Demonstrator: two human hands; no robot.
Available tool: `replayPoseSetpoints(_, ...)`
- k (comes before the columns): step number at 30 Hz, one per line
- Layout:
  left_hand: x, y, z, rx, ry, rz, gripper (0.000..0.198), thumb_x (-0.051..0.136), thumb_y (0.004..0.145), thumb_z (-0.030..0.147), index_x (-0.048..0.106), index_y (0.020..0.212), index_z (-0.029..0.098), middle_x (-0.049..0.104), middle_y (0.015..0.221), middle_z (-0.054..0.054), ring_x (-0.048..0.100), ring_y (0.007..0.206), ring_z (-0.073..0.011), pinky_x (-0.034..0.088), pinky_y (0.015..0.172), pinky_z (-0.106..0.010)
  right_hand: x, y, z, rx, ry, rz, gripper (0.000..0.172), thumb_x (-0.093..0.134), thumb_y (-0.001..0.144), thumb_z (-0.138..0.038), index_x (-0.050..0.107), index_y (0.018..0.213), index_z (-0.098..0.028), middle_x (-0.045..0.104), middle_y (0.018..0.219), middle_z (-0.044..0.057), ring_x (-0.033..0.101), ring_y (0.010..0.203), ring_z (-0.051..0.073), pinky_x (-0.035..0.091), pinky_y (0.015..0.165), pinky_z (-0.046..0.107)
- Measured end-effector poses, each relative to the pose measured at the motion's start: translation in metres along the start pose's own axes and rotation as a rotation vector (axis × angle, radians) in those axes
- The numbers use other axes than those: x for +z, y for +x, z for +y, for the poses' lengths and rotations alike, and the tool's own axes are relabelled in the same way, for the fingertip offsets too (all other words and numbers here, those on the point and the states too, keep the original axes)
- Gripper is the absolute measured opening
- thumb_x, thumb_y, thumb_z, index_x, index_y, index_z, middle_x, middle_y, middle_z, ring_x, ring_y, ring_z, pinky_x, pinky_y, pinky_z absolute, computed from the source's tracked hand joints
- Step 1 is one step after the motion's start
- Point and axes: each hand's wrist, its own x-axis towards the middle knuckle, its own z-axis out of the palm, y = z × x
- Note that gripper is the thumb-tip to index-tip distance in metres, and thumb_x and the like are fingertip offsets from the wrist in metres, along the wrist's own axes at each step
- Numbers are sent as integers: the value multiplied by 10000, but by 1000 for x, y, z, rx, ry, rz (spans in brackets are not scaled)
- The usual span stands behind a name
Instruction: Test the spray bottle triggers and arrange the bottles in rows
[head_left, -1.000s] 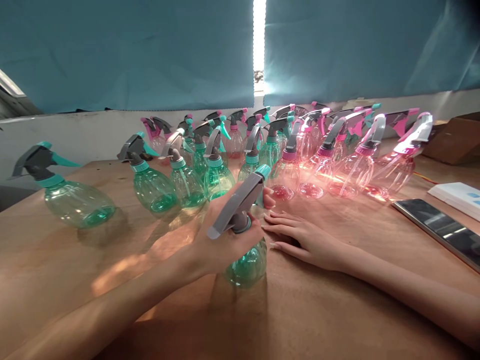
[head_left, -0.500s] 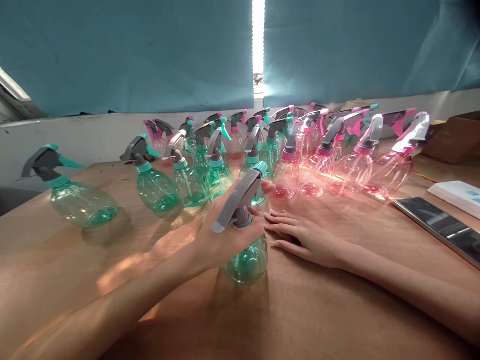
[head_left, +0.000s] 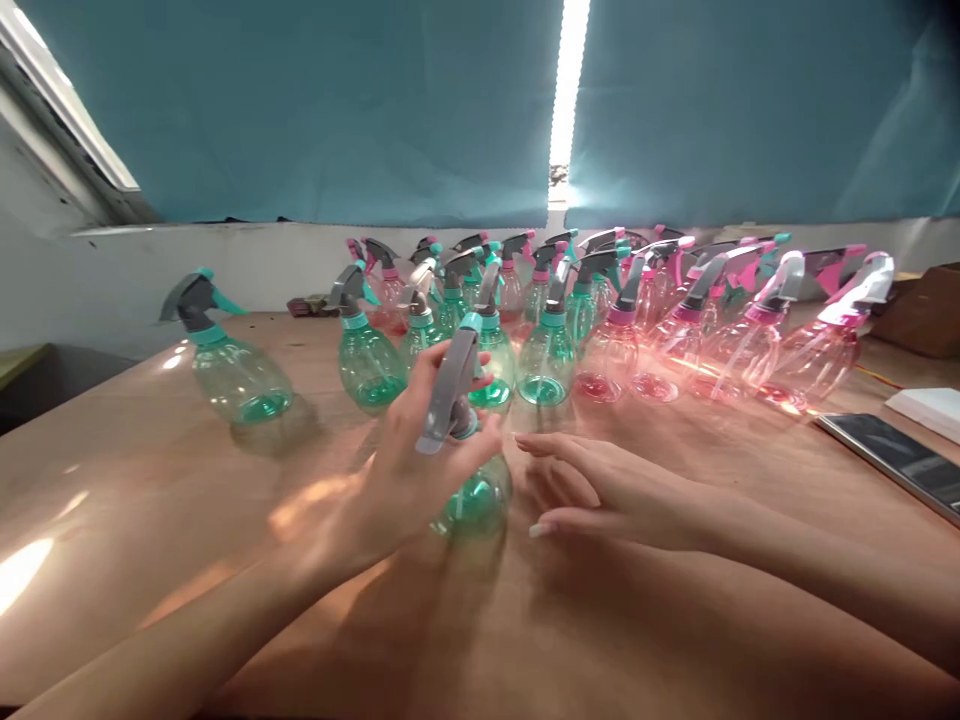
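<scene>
My left hand (head_left: pixel 420 450) is wrapped round the neck of a green spray bottle (head_left: pixel 476 505) with a grey and teal trigger head, in the middle of the view. To its right, my right hand (head_left: pixel 615 490) has its fingers apart, thumb below, and holds nothing. Its fingertips are close to the bottle. Behind my hands stand several green spray bottles (head_left: pixel 546 365) and several pink ones (head_left: pixel 606 355). A single green bottle (head_left: pixel 240 375) stands apart on the left.
The wooden table (head_left: pixel 600 640) carries a dark phone (head_left: pixel 892 460) and a white box (head_left: pixel 926 410) at the right. A brown box (head_left: pixel 922 310) is behind them. Teal curtains (head_left: pixel 337 110) hang at the back.
The view has turned left. My right hand has lifted off the table with its thumb and fingers spread wider. My left hand still grips the green bottle.
</scene>
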Motion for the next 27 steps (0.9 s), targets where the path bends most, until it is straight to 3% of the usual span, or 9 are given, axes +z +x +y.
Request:
replayPoseSetpoints(2,-24,-7,-10,-55,24,70,474,668,814,282,447,1234,289,645,1234,-52,690,909,-193,549,702,-298,3,19,-9,2,-10,43,650,596,891,-537,418,1435,-228,570,1386,137,613,1160,320,533,913,477)
replayPoseSetpoints(5,-63,-14,-28,-145,193,175,362,671,816,330,555,1153,267,731,1051,-38,697,991,-240,531,656,-284,9,56,-24,-16,-1,121,534,592,903,-503,494,1360,-244,641,1276,115,663,1045,274,567,830,428)
replayPoseSetpoints(8,-99,-15,-52,-202,313,290,222,665,812,337,680,1014,246,759,1034,-18,692,1025,-248,537,822,-314,13,102,-42,-39,0,156,435,593,911,-462,553,1279,-234,653,1244,105,685,963,250,573,773,404)
replayPoseSetpoints(12,-133,-5,-88,-217,362,412,228,629,830,359,733,971,213,764,1063,-48,681,1049,-269,502,921,-355,20,158,-62,-27,-24,235,465,612,911,-412,537,1308,-181,598,1333,135,688,926,233,545,860,417)
replayPoseSetpoints(17,-147,17,-117,-180,409,490,241,605,840,336,729,991,194,764,1034,-57,676,1025,-263,490,926,-353,24,200,-70,159,-45,300,597,614,900,-437,464,1398,-145,585,1348,173,572,1210,335,478,978,466)
replayPoseSetpoints(20,-148,31,-128,-160,431,494,261,598,846,336,716,1027,189,763,1039,-63,673,1035,-257,480,929,-340,25,213,-71,250,38,225,716,618,891,-460,375,1461,-102,715,1072,162,704,932,312,553,812,418)
replayPoseSetpoints(23,-149,41,-137,-151,451,477,266,590,860,360,708,1024,188,762,1017,-72,678,1005,-255,478,912,-341,26,224,-72,302,106,172,813,608,894,-486,278,1494,-48,732,814,116,689,575,242,560,574,364)
replayPoseSetpoints(27,-150,50,-144,-130,471,455,235,595,869,356,697,1001,190,755,995,-71,673,973,-252,471,894,-327,29,237,-76,333,178,165,814,601,903,-483,225,1500,-77,716,941,151,682,562,205,527,453,300)
